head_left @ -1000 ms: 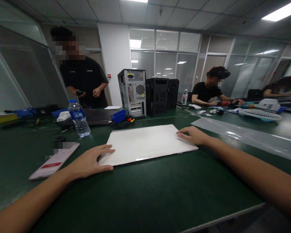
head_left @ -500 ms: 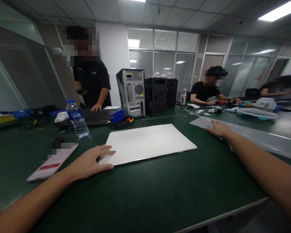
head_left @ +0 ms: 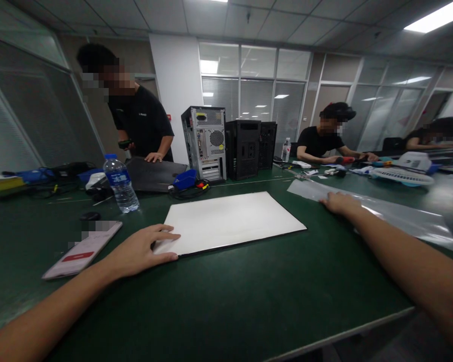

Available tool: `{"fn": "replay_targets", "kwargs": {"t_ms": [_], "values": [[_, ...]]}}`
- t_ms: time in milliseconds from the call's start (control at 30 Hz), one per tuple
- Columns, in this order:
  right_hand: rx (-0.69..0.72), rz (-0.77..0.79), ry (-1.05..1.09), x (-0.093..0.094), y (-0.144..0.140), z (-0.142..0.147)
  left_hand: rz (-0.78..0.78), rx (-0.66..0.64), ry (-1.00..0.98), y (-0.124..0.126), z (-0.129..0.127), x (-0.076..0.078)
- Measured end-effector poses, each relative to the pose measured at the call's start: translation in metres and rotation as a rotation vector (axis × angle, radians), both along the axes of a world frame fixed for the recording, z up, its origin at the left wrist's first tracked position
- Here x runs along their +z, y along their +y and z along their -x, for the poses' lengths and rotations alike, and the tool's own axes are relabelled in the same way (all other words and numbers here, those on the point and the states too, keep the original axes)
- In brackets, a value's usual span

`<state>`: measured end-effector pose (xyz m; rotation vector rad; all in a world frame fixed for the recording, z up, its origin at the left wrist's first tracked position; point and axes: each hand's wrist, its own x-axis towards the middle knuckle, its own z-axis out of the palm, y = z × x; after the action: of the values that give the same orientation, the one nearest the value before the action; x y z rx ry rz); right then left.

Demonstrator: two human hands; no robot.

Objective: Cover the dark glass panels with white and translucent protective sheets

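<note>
White panel (head_left: 230, 221) pinned by spread left hand (head_left: 139, 251); right hand (head_left: 337, 202), moved off it, laid flat on clear film (head_left: 381, 211).

Green worktable (head_left: 226, 311) in an office with glass partition walls (head_left: 256, 85), tiled ceiling (head_left: 166, 15) and strip lights (head_left: 436, 19).

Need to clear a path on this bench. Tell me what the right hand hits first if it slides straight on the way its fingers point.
The right hand lies on the clear plastic sheet, fingers pointing left. Past the sheet's edge comes bare green table, then probably the white panel; depth is uncertain.
</note>
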<state>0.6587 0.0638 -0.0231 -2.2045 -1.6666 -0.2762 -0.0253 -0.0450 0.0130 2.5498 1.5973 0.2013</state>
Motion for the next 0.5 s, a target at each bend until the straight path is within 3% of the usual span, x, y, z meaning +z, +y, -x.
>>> {"fn": "replay_targets", "kwargs": {"t_ms": [100, 267, 367, 500], "values": [[-0.076, 0.058, -0.006, 0.005, -0.005, 0.017, -0.002, 0.0, -0.003, 0.001, 0.002, 0.0], [-0.013, -0.013, -0.045, 0.022, -0.011, 0.072, 0.0, 0.004, -0.038, 0.002, 0.004, 0.0], [0.159, -0.062, -0.027, 0.032, -0.021, 0.115, -0.004, 0.0, -0.053, 0.002, 0.003, 0.001], [0.567, 0.025, 0.075, 0.035, -0.04, 0.169, -0.013, -0.024, -0.057, 0.002, 0.003, -0.001]]}}
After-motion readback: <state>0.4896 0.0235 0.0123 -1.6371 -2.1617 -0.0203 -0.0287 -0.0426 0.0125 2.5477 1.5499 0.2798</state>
